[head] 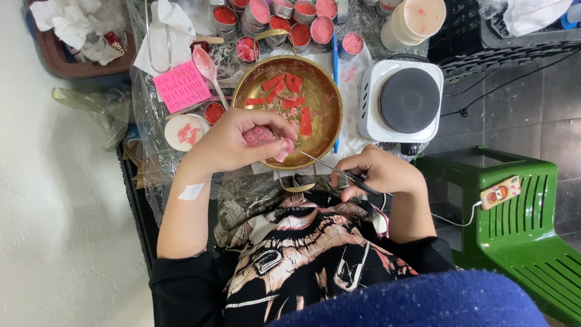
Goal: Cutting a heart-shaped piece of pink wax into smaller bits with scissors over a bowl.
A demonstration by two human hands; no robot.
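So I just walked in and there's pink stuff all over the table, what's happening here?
A person is working over a brass pan that holds red and pink wax-like pieces. The left hand holds a pink block at the pan's near rim, and the right hand holds small scissors pointed toward it. Small tins of pink and red fill, a pink letter mould and an electric hotplate sit around the pan.

A single head-worn camera looks steeply down from close above the person's own chest, facing the cluttered table point(357, 79) beyond; brass bowl point(330, 115) mid-frame, hotplate point(402, 100) right, green stool point(514, 230) near right.
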